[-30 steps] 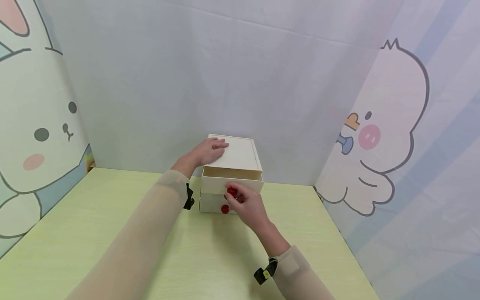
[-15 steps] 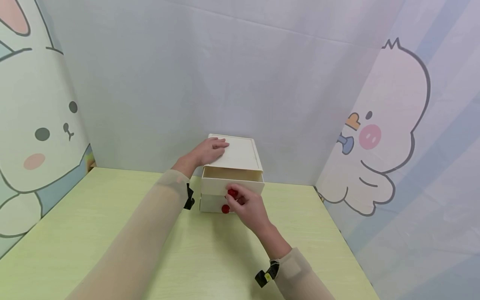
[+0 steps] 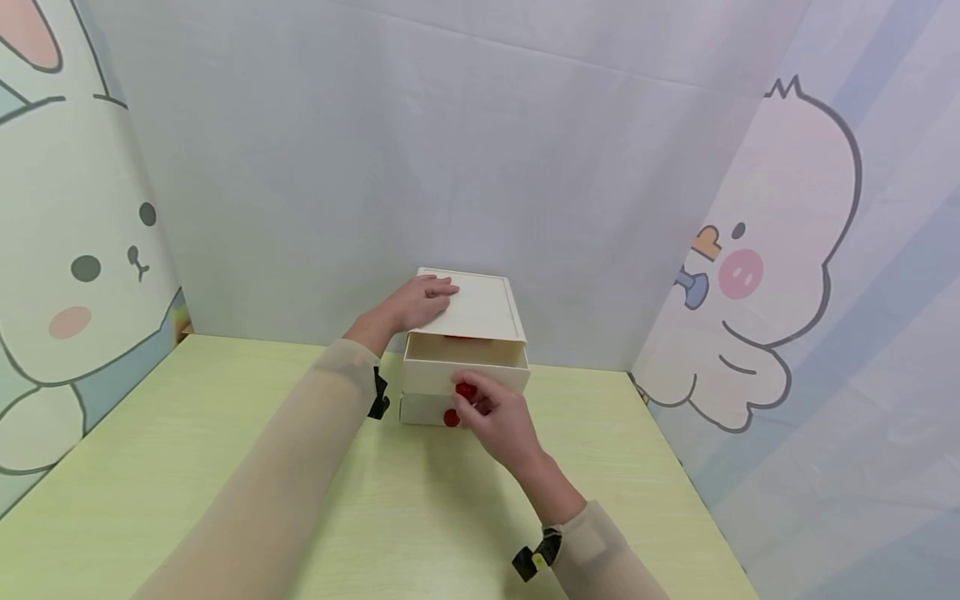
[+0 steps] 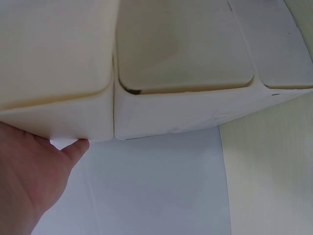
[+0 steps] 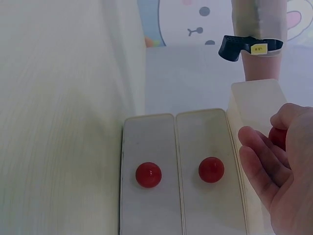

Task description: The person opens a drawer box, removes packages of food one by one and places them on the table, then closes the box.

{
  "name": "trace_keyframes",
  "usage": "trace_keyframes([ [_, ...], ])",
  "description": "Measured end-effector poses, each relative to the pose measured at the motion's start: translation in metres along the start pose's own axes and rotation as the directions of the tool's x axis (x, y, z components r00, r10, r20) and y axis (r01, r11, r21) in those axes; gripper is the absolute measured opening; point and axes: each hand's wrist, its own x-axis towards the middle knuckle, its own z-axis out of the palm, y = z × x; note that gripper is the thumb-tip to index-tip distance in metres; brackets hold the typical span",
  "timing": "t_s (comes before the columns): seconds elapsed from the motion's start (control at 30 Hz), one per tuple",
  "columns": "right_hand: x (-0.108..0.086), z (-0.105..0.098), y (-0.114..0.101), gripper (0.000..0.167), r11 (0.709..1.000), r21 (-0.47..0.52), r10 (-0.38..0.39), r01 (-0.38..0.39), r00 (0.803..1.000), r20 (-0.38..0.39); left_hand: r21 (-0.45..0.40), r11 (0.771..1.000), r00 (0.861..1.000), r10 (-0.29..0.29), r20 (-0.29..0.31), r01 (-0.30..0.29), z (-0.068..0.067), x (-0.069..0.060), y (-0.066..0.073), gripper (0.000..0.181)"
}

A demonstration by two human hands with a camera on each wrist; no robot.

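A white cabinet [image 3: 486,308] stands with its top drawer [image 3: 426,375] part-way out

At far left, a cartoon rabbit [image 3: 105,208] covers the side hanging beside a pale yellow-green table [image 3: 150,417]. Next to it, a person's beige left sleeve [image 3: 277,475] stretches forward, with a black wrist device [image 3: 378,394] at the cuff. The left hand [image 3: 412,304] rests on the left part of the cabinet's top, fingers loosely extended. The cabinet sits at the middle of the table's far side, before a plain grey curtain [image 3: 375,167]. Inside the top drawer, a sliver of red [image 3: 460,337] shows below the top's front edge, too small to identify. Beneath, the right wrist view shows two lower drawers [image 5: 151,210] pushed in, each bearing one of two round red knobs [image 5: 148,175]. The right hand [image 3: 502,417] pinches the top drawer's red knob [image 3: 466,390] between thumb and fingers. Farther right, a second black wrist device [image 3: 538,554] adjoins the right sleeve [image 3: 611,550], and a cartoon duck [image 3: 795,200] fills the hanging at the edge.
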Motion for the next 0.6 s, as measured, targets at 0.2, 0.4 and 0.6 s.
trace_keyframes([
  [0.2,-0.0024,-0.0001,-0.0006,0.024,1.000,0.012,-0.007,0.007,1.000,0.010,0.004,1.000,1.000,-0.004,0.002,0.004,0.0001,-0.0005,0.0004,0.054],
  [0.4,-0.0043,-0.0004,-0.0013,0.024,1.000,0.011,-0.014,0.013,1.000,0.013,-0.001,1.000,1.000,-0.006,0.002,0.006,-0.0003,-0.0003,0.0003,0.054],
  [0.6,-0.0061,-0.0010,-0.0034,0.024,1.000,0.011,-0.017,0.017,1.000,0.012,-0.007,1.000,1.000,-0.009,0.008,0.009,-0.0011,-0.0008,0.0002,0.054],
])
